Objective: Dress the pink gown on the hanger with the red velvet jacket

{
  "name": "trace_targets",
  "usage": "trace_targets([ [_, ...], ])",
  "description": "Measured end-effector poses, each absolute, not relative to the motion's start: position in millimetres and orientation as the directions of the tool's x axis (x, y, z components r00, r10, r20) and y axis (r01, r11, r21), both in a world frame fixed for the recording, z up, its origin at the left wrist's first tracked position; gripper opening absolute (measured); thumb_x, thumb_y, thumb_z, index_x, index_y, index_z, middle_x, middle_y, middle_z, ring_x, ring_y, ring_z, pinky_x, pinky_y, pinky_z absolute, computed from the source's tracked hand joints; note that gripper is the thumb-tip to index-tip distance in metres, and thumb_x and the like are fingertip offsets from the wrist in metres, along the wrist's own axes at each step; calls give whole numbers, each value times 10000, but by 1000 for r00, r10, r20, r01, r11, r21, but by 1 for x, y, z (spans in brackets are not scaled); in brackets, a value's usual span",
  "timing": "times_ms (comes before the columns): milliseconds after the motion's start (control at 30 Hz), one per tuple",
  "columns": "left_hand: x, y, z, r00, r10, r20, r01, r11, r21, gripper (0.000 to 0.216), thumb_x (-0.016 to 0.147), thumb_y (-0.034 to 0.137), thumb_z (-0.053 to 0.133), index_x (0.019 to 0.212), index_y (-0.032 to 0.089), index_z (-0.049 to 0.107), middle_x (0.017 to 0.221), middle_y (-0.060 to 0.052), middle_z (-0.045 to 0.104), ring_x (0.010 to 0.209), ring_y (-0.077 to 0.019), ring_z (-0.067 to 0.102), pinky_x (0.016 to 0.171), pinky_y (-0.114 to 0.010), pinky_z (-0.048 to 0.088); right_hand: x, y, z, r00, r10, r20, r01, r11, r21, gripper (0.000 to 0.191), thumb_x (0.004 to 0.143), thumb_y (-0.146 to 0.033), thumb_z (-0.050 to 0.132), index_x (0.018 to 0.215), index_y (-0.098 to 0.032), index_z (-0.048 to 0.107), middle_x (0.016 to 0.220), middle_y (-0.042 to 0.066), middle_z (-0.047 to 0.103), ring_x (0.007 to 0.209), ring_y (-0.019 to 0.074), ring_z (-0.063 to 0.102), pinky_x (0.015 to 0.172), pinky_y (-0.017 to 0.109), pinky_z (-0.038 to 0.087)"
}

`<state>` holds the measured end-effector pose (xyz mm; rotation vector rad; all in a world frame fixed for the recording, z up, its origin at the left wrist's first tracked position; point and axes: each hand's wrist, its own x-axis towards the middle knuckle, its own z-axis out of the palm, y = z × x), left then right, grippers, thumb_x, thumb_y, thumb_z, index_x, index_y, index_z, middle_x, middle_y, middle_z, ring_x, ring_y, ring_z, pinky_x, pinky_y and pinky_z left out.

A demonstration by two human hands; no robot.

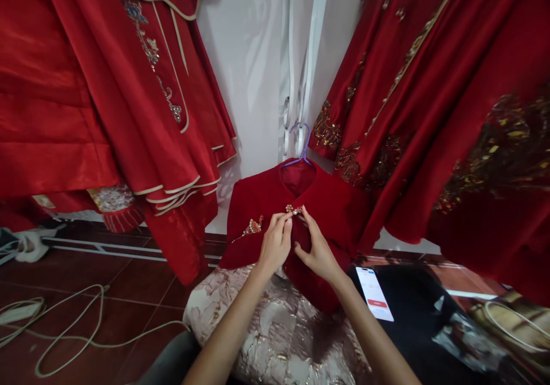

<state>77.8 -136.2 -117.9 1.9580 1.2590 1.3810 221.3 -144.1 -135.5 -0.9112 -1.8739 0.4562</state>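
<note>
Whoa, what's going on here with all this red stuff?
A person has their left hand and right hand together at the front of a red garment, fingertips at a small gold-and-red ornament below the neck opening. How firm the grip is can't be made out. A purple hanger sits in the neck, and shiny patterned cloth lies underneath. More red clothes hang on both sides, and a lit phone lies to the right.

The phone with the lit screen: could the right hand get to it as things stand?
Probably yes: the phone lies uncovered to the right of the right hand, with nothing seen blocking the way, though that hand is at the beaded ornament on the red jacket.
</note>
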Motion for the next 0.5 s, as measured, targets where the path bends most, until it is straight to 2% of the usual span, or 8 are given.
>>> trace_targets([
  [67,79,-137,-120,61,873,483,372,-469,801,408,980,407,270,1211,236,561,1212,-72,559,1128,-186,567,957,-325,482,218,-151,-146,-223,765,604,460,629,-627,784,803,-139,499,1490,-237,133,1523,115,246,1378,250,299,1128,473,290],
  [133,80,-138,-121,51,895,444,332,-434,837,439,982,427,240,1203,239,569,1223,-64,584,1156,-186,557,992,-339,462,219,-154,-154,-150,795,588,512,571,-642,703,791,-133,479,1447,-205,236,1429,148,372,1262,247,445,1041,449,402],
  [200,82,-140,-123,50,916,398,316,-392,864,469,979,451,218,1207,238,569,1240,-59,600,1177,-187,548,1025,-349,435,223,-155,-156,-61,846,530,548,472,-691,576,766,-136,485,1329,-167,366,1202,147,532,1003,221,595,869,395,509],
  [233,83,-141,-125,50,926,375,321,-371,871,483,976,464,217,1216,231,565,1252,-62,601,1190,-188,541,1044,-353,417,226,-155,-155,-31,875,483,561,415,-716,502,754,-145,496,1248,-161,410,1062,117,580,869,204,619,782,369,527],
  [333,89,-144,-135,79,958,274,331,-285,900,553,958,516,233,1284,183,531,1340,-93,551,1279,-194,471,1122,-358,317,239,-159,-140,-13,946,325,576,273,-771,302,748,-194,536,1036,-192,446,755,4,577,626,166,589,626,313,502],
  [433,95,-147,-143,139,985,103,256,-137,957,667,934,585,219,1373,138,450,1466,-110,410,1378,-205,346,1161,-369,238,245,-170,-119,-61,954,295,506,284,-815,237,777,-267,574,965,-213,440,726,-15,567,622,150,580,615,289,490],
  [500,97,-149,-143,136,987,82,208,-110,972,712,922,617,189,1368,135,464,1458,-120,415,1363,-227,372,1130,-387,300,241,-179,-108,-106,944,311,402,327,-855,269,795,-327,603,989,-212,457,798,10,588,702,153,601,642,282,507],
])
